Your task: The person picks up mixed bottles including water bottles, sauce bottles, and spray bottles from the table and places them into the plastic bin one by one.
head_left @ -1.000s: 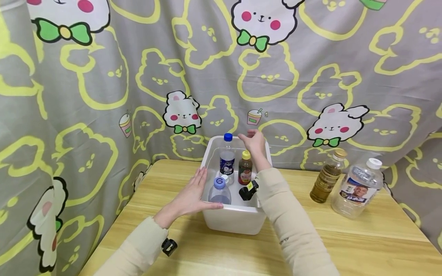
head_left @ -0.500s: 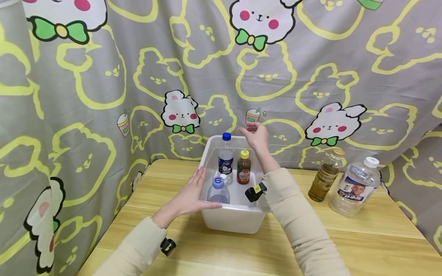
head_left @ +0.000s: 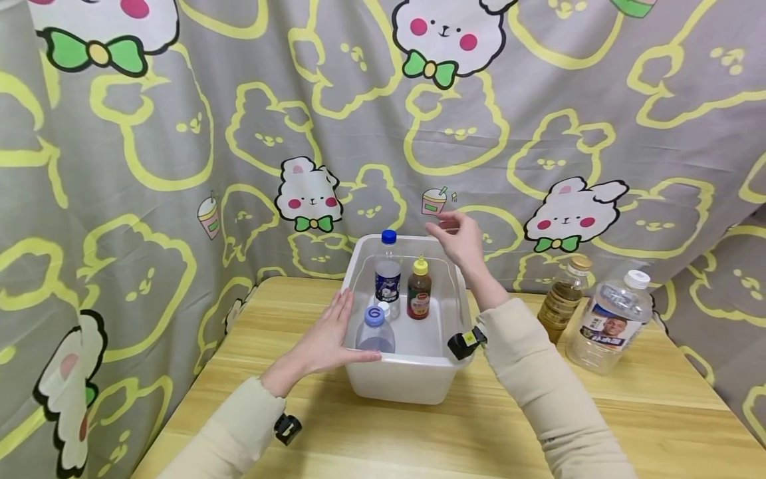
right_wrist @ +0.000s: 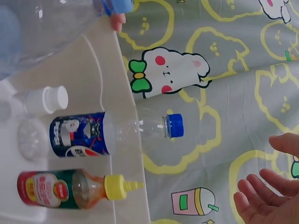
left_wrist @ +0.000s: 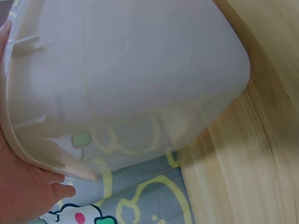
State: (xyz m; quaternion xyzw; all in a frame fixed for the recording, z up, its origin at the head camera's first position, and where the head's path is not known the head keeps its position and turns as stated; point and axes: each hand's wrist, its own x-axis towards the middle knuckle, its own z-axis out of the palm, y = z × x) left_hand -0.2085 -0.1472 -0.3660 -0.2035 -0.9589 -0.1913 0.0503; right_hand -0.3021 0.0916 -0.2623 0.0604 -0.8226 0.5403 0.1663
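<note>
A white plastic bin (head_left: 401, 384) stands on the table. My left hand (head_left: 323, 340) rests on its left front corner, fingers along the side and thumb along the front rim. My right hand (head_left: 464, 245) hovers by the bin's back right corner with nothing in it, fingers loosely bent in the right wrist view. Inside stand a Pepsi bottle (head_left: 387, 281) with a blue cap, a sauce bottle (head_left: 419, 293) with a yellow nozzle, and a clear bottle (head_left: 375, 336) with a light blue cap. A small white-capped container (right_wrist: 46, 100) sits among them, partly hidden in the head view.
On the wooden table (head_left: 407, 439), right of the bin, stand a bottle of brownish liquid (head_left: 561, 301) and a large clear plastic bottle (head_left: 607, 329) with a white cap. A patterned grey curtain (head_left: 359, 133) hangs close behind the table.
My right hand has risen from over the sauce bottle and drifted right, away from it. The left hand stays on the bin, and the bottles hold their places.
</note>
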